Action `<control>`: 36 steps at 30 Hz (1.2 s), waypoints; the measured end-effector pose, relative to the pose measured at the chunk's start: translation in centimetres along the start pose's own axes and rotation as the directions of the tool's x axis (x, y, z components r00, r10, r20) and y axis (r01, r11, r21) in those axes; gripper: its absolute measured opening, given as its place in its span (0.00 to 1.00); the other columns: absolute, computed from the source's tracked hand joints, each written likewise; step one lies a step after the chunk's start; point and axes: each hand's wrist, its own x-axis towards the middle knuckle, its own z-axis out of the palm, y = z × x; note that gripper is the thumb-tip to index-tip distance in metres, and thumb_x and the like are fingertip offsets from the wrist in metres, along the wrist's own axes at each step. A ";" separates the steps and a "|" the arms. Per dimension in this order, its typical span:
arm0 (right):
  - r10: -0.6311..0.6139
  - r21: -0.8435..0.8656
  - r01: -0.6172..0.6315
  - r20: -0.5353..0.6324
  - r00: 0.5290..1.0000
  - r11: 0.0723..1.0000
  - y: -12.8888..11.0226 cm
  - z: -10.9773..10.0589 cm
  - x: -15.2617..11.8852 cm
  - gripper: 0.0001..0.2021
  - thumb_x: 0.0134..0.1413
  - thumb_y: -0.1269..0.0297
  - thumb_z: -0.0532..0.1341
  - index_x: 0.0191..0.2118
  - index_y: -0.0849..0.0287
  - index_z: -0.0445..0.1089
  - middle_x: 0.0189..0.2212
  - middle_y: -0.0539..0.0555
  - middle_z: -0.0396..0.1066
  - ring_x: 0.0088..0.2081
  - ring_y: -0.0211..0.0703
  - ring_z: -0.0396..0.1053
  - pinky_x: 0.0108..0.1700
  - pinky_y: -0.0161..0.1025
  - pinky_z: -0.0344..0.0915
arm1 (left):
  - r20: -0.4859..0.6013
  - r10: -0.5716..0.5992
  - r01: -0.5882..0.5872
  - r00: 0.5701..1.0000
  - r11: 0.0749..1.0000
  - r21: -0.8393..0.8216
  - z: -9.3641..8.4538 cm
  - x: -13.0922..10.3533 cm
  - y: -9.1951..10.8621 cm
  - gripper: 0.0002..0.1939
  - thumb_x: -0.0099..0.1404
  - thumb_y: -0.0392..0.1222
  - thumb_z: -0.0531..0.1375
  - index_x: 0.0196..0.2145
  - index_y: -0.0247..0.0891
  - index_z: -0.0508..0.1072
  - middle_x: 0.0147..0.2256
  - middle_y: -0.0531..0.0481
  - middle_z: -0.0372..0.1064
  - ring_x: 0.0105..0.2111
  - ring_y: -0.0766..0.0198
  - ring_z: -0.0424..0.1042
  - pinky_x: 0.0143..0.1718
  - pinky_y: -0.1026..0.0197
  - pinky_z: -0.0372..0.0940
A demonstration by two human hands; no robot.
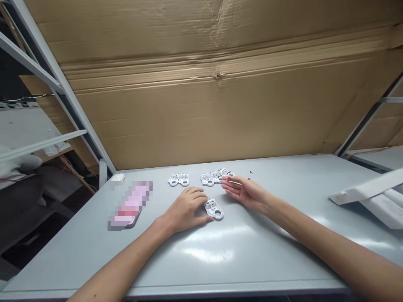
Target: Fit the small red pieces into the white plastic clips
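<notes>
My left hand point(189, 210) rests on the table, its thumb and fingers closed around the left edge of a white plastic part point(215, 209) with a round hole at its near end. My right hand point(247, 193) is to the right of that part, palm turned inward. A small red piece point(228, 178) shows at its thumb and fingertips, too small to name. Just behind the right fingertips lie several similar white parts point(207, 179), partly hidden by the hand. Two more matching parts point(179, 179) lie side by side farther left.
The grey table point(176, 260) meets a cardboard wall point(220, 117) at the back. A blurred pink phone-like object point(132, 203) and a small white rounded object point(117, 177) lie left. A tiny black bit point(251, 172) is behind my right hand. White wrapped bars point(374, 195) jut in from the right.
</notes>
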 end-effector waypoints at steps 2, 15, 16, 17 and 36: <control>0.000 -0.009 0.000 0.015 1.000 1.000 0.0 0.0 -0.1 0.06 0.54 0.69 0.66 0.39 0.57 0.74 0.46 0.58 0.77 0.48 0.44 0.75 0.49 0.35 0.74 | 0.001 0.001 -0.001 1.000 1.000 0.001 0.0 0.0 0.1 0.12 0.62 0.47 0.66 0.39 0.39 0.72 0.43 0.45 0.73 0.50 0.51 0.68 0.54 0.49 0.62; -0.025 -0.065 0.031 0.087 0.996 0.997 -0.5 -0.4 -0.3 0.05 0.60 0.67 0.61 0.41 0.57 0.74 0.48 0.57 0.77 0.48 0.45 0.75 0.47 0.39 0.75 | 0.009 -0.008 0.007 1.000 1.000 0.029 -0.3 0.0 0.3 0.11 0.61 0.45 0.66 0.38 0.38 0.72 0.43 0.44 0.73 0.49 0.51 0.68 0.54 0.50 0.62; -0.036 -0.081 0.043 0.087 0.996 0.996 -0.6 -0.4 -0.3 0.06 0.60 0.66 0.62 0.41 0.56 0.74 0.49 0.57 0.76 0.48 0.45 0.75 0.47 0.38 0.75 | 0.011 -0.006 0.006 1.000 0.999 0.034 -0.3 0.0 0.3 0.10 0.61 0.44 0.66 0.37 0.38 0.72 0.43 0.45 0.73 0.49 0.51 0.68 0.54 0.50 0.62; -0.047 -0.100 0.055 0.084 0.995 0.993 -0.7 -0.5 -0.2 0.06 0.60 0.65 0.62 0.42 0.56 0.74 0.49 0.56 0.76 0.49 0.44 0.75 0.46 0.37 0.75 | 0.014 -0.005 0.005 1.000 0.999 0.040 -0.4 0.1 0.4 0.09 0.61 0.44 0.66 0.37 0.38 0.72 0.42 0.45 0.73 0.49 0.51 0.68 0.53 0.50 0.62; -0.570 -0.951 0.264 0.309 0.761 -0.162 -2.2 -8.1 5.2 0.10 0.57 0.64 0.55 0.36 0.56 0.74 0.49 0.59 0.74 0.51 0.56 0.70 0.49 0.47 0.65 | 0.045 -0.006 0.001 0.999 0.993 0.115 -0.7 -0.4 0.2 0.22 0.63 0.45 0.64 0.53 0.38 0.69 0.57 0.37 0.63 0.61 0.45 0.58 0.61 0.41 0.54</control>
